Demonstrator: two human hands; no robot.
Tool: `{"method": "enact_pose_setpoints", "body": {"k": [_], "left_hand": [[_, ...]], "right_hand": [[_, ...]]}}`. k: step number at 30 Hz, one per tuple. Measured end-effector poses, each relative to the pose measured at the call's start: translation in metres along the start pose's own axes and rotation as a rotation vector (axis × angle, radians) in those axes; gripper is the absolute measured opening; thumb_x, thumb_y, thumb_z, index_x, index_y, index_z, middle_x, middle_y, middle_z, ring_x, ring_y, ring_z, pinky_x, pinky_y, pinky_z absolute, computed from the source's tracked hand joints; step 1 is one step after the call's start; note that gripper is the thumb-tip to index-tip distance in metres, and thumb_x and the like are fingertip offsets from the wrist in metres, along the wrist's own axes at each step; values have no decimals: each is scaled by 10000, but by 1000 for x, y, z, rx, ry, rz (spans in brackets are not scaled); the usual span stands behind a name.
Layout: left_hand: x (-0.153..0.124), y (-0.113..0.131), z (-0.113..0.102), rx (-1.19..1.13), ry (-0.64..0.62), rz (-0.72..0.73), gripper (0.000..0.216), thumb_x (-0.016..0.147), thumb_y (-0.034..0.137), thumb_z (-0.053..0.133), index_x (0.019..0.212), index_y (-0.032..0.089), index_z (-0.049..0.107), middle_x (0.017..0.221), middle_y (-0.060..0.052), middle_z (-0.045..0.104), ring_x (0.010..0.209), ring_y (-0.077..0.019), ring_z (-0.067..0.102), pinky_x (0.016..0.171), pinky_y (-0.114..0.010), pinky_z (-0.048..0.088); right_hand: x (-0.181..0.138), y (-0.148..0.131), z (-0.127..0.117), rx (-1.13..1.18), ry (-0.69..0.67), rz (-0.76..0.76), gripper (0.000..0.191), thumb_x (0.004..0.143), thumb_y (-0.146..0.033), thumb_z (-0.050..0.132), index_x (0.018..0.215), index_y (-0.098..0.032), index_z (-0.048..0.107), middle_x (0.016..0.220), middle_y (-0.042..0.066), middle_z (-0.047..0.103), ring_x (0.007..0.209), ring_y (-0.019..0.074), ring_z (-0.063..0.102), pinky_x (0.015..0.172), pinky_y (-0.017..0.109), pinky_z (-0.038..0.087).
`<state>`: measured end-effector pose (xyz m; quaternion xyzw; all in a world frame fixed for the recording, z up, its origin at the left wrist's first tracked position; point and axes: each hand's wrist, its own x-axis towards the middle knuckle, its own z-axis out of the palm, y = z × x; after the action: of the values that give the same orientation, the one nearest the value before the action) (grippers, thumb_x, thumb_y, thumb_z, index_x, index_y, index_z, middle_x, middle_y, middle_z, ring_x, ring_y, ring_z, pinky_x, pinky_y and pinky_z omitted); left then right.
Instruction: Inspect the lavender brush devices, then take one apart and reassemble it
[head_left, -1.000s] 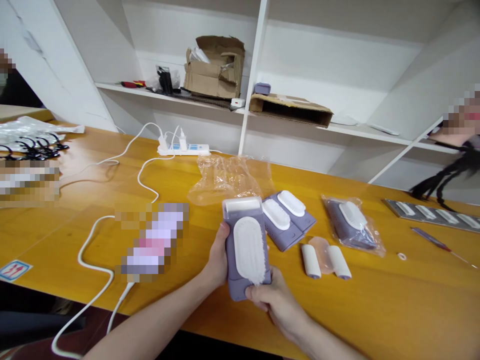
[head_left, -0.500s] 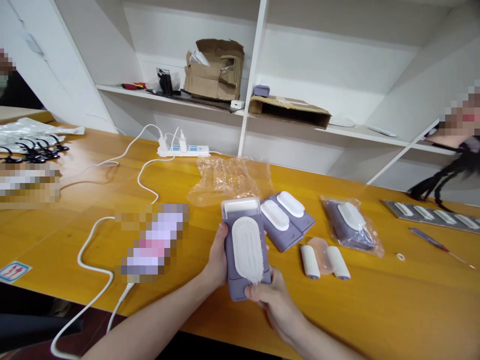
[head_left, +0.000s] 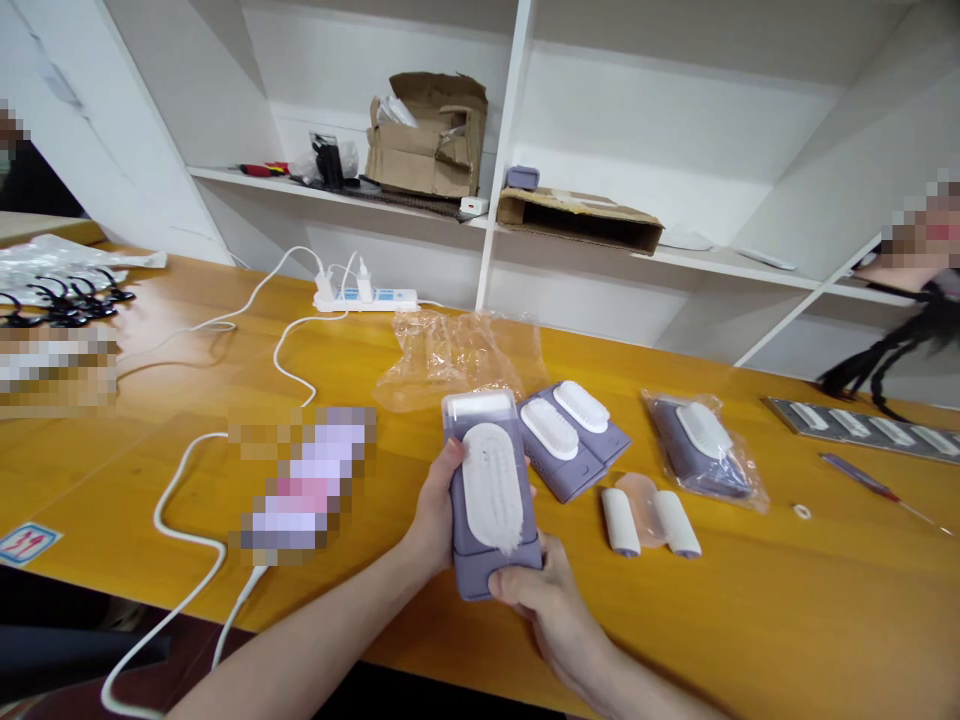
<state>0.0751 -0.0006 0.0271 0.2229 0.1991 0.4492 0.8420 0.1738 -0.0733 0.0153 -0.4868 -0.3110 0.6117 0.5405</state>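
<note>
Between my two hands is a purple block-shaped brush (head_left: pixel 491 488) with a white oval bristle pad facing me. A white roller shows through the clear cover at its far end. My left hand (head_left: pixel 436 508) grips its left side, thumb beside the pad. My right hand (head_left: pixel 546 592) closes round the lower right corner, thumb pressed on the purple end piece, where a seam crosses the body. Fingers beneath the brush are mostly hidden. Just behind it lie two similar purple brushes (head_left: pixel 571 436), pads upward. To the right are two white rollers (head_left: pixel 651 520) with pinkish film between them.
A bagged brush (head_left: pixel 705 445), a small white ring (head_left: pixel 802 511), a screwdriver (head_left: pixel 862 477) and a grey strip with white pieces (head_left: pixel 855 425) lie rightward. Crumpled clear plastic (head_left: pixel 457 360) lies behind. At left are a cabled, blurred device (head_left: pixel 311 485) and a power strip (head_left: pixel 382 300).
The brush has tilted slightly in my hands, and its end seam shows more distinctly. My left thumb has shifted a little up toward the pad's edge. My right hand keeps its hold.
</note>
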Motion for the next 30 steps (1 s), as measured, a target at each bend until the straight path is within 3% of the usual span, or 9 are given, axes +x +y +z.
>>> {"method": "enact_pose_setpoints", "body": {"k": [8,15,18,23,30], "left_hand": [[0,4,3,-24,38,-50,579,838,542,386,1040,68,651,941,-171,711,727,-301,687,597,-377,544],[-2,3,2,-11,-1,-4,558,820,544,418,1039,88,653,930,-160,713,730,-312,683,604,-394,541],[-1,9,1,18,-76,-28,574,801,546,447,1080,82,638,978,-169,700,747,-310,678,613,-385,533],[7,24,-6,59,-321,-95,594,764,508,513,1148,64,603,1079,-186,665,822,-292,657,744,-389,504],[6,17,-10,111,-270,23,588,701,569,520,950,61,680,793,-160,718,625,-259,656,549,-323,500]], "right_hand": [[0,6,-7,-4,-64,-7,182,471,-159,708,638,-150,633,561,-38,530,549,103,372,533,232,303],[0,5,-6,-41,-94,-63,224,476,-207,758,654,-153,633,577,-34,542,552,112,382,533,240,299],[0,2,-6,-54,-121,-55,200,486,-214,759,607,-157,610,555,-44,516,536,101,355,520,236,283],[2,0,-9,-67,-200,-21,202,484,-226,756,606,-150,614,558,-45,512,534,95,359,514,229,278],[2,1,-9,-87,-240,14,206,473,-186,759,620,-153,619,556,-49,527,527,94,370,513,227,296]]}}
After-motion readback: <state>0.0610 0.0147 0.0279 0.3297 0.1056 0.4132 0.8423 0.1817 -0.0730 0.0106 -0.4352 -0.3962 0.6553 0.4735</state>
